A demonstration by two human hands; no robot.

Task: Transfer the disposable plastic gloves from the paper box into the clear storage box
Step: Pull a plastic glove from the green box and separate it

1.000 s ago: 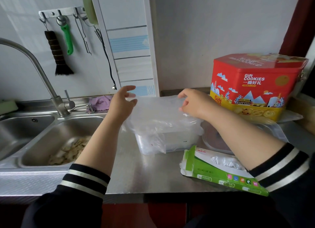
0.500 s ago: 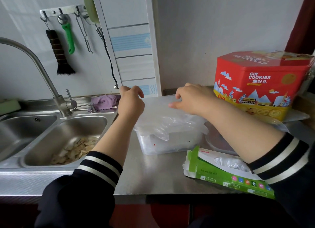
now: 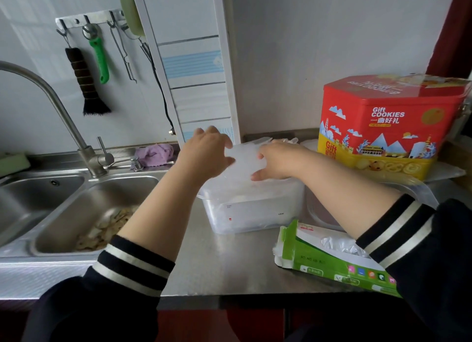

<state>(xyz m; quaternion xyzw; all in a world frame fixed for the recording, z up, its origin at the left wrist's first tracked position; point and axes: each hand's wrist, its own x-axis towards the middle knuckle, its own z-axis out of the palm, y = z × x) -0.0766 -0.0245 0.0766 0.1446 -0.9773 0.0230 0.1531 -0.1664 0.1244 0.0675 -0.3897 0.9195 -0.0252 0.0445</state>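
A clear storage box point(image 3: 251, 214) stands on the steel counter in the middle. A stack of thin translucent plastic gloves point(image 3: 244, 160) lies across its open top. My left hand point(image 3: 207, 152) grips the stack's left side and my right hand point(image 3: 277, 162) presses on its right side, both hands close together over the box. The green and white paper box point(image 3: 329, 260) lies on its side at the front right, torn open, with some gloves point(image 3: 337, 244) showing through the opening. My right sleeve hides the box's far end.
A red cookie tin point(image 3: 388, 121) stands at the back right. A clear lid point(image 3: 419, 193) lies beside the storage box, under my right arm. A double sink point(image 3: 76, 214) with a faucet point(image 3: 51, 98) and food scraps is to the left. The counter's front edge point(image 3: 229, 294) is near.
The loose, spread glove stack has been gathered and folded narrower over the box. Both hands have come closer together and lower onto the box's top.
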